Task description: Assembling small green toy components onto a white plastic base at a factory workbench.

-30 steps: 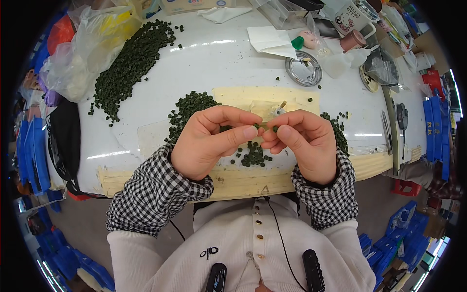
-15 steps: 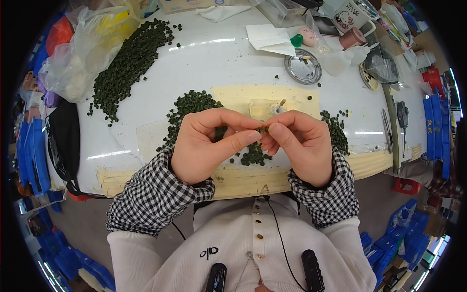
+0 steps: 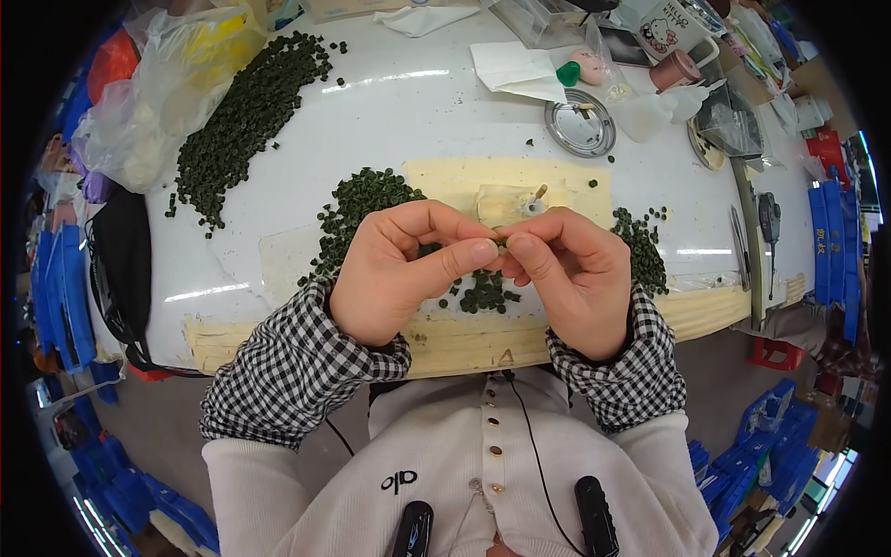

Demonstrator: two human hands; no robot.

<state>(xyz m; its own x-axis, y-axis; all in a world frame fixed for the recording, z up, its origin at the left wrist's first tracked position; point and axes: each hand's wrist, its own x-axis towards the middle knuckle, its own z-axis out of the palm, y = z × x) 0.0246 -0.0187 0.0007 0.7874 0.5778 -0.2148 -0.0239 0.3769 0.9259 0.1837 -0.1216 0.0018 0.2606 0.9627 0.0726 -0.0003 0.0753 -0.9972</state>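
The left hand and the right hand meet at their fingertips above the front of the counter, pinching between them a small dark piece that is mostly hidden by the thumbs. Both hands are clenched around that piece, with checked sleeves at the wrists. Directly under the hands lies a loose scatter of dark green pellets on a cream mat. A larger pellet heap sits just left of the mat, another heap lies to the right, and a long pile stretches toward the far left. Beyond the mat rest a round metal lid, a folded white paper and a clear plastic bag.
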